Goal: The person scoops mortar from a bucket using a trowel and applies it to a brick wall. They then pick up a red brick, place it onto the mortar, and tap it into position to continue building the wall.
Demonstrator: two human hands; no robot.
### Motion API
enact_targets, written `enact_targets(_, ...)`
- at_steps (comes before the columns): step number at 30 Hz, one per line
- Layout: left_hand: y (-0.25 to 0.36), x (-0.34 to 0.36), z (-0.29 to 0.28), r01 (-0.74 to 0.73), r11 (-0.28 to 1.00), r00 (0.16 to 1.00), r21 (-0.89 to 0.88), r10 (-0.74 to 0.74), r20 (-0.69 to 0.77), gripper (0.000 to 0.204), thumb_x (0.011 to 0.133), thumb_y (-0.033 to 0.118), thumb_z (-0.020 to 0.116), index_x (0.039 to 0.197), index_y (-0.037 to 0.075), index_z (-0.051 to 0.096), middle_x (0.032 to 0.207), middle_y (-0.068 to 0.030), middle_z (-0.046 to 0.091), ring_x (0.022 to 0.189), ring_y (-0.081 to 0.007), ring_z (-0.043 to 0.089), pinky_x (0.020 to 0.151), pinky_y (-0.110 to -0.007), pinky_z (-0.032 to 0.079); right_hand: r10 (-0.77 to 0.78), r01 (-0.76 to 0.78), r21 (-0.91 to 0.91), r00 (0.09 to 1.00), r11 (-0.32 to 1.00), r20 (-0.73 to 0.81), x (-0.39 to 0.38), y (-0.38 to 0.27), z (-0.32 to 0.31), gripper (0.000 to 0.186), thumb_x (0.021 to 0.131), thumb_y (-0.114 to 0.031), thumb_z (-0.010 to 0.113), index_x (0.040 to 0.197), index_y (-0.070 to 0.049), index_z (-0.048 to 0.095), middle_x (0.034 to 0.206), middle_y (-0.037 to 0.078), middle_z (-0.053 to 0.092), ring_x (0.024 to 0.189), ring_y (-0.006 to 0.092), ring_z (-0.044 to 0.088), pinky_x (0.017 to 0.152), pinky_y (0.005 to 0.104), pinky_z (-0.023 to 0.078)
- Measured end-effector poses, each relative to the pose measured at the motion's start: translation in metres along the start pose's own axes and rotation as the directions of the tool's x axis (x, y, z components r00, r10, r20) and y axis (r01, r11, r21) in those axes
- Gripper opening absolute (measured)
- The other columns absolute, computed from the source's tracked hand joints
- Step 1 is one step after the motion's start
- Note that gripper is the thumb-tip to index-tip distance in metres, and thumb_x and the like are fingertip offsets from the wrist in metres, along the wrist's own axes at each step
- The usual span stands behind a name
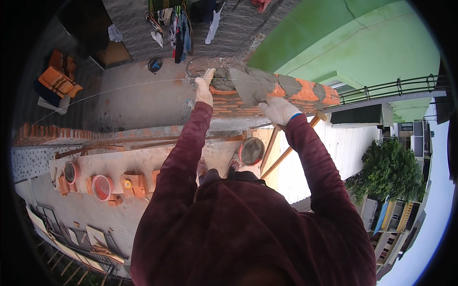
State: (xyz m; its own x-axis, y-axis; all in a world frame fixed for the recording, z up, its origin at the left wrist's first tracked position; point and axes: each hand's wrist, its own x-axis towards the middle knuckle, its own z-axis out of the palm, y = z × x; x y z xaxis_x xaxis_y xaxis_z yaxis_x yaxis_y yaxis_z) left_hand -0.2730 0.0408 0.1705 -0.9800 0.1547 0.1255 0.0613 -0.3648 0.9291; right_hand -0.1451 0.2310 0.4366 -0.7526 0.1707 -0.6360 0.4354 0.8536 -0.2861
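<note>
A brick wall (226,107) topped with wet grey mortar (286,85) runs across in front of me. My right hand (280,110), in a white knit glove, is closed at the near side of the wall top. It grips a trowel, whose broad grey blade (248,86) lies over the mortar; the handle is hidden in the glove. My left hand (204,87), also gloved, is at the wall's left end with its fingers stretched upward beside the mortar edge. Nothing shows in its grasp. A thin string line (143,82) passes over the wall and close to both hands.
A mortar bucket (251,151) stands near my feet beside wooden braces (276,152). Lower left are a red tub (102,187), another bucket (71,172) and stacked bricks (135,185). A rebar cage (396,88) extends from the right end. Hanging clothes (179,31) are beyond.
</note>
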Motion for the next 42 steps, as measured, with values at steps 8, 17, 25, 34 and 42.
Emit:
enact_targets(8,-0.018,0.005,0.0,0.11,0.953,0.971,-0.284,-0.164,-0.174,0.085,0.111,0.068,0.017,0.161,0.006,0.046,0.164,-0.0088,0.046,0.149,-0.0231,0.043,0.123,-0.033,0.03,-0.038,0.049,0.194,0.998,0.98,-0.057,-0.016,0.028,0.001,0.047,0.1,-0.034,0.053,0.115,0.009,0.065,0.072,0.013,0.064,0.056,0.0212,0.063,0.053,0.0393,0.053)
enact_targets(17,-0.021,-0.012,0.001,0.289,0.934,0.941,-0.208,-0.317,-0.116,0.083,0.109,0.071,0.021,0.164,0.013,0.044,0.155,-0.0078,0.056,0.128,-0.0228,0.056,0.107,-0.032,0.043,-0.137,0.135,0.086,0.99,0.987,0.023,0.003,-0.021,0.022,0.055,0.102,-0.038,0.048,0.12,0.011,0.066,0.11,0.026,0.072,0.105,0.0381,0.069,0.096,0.0471,0.052)
enact_targets(25,-0.01,-0.007,0.0,0.216,0.975,0.97,-0.052,-0.22,-0.105,0.076,0.111,0.067,0.019,0.162,0.019,0.048,0.155,-0.006,0.054,0.13,-0.0213,0.053,0.111,-0.034,0.04,-0.162,0.128,-0.245,0.979,0.961,-0.126,-0.003,-0.008,0.01,0.055,0.1,-0.036,0.047,0.118,0.012,0.067,0.112,0.032,0.072,0.106,0.0425,0.072,0.098,0.0495,0.055)
enact_targets(34,-0.002,-0.017,0.0,0.29,0.95,0.947,-0.118,-0.302,-0.108,0.074,0.111,0.067,0.018,0.163,0.022,0.046,0.127,-0.0088,0.064,0.117,-0.0228,0.061,0.105,-0.035,0.046,-0.069,0.07,0.284,0.998,0.956,-0.012,-0.035,0.018,0.007,0.047,0.102,-0.034,0.053,0.117,0.009,0.065,0.088,0.02,0.067,0.062,0.0229,0.065,0.054,0.0383,0.057)
enact_targets(42,-0.008,-0.015,0.006,0.352,0.927,0.927,-0.129,-0.364,-0.092,0.072,0.111,0.066,0.016,0.159,0.026,0.053,0.106,-0.0032,0.064,0.098,-0.0183,0.057,0.099,-0.032,0.044,-0.066,0.066,-0.055,0.998,0.996,0.005,-0.009,-0.028,0.019,0.056,0.099,-0.037,0.048,0.124,0.01,0.066,0.125,0.036,0.066,0.122,0.0468,0.063,0.105,0.0508,0.048)
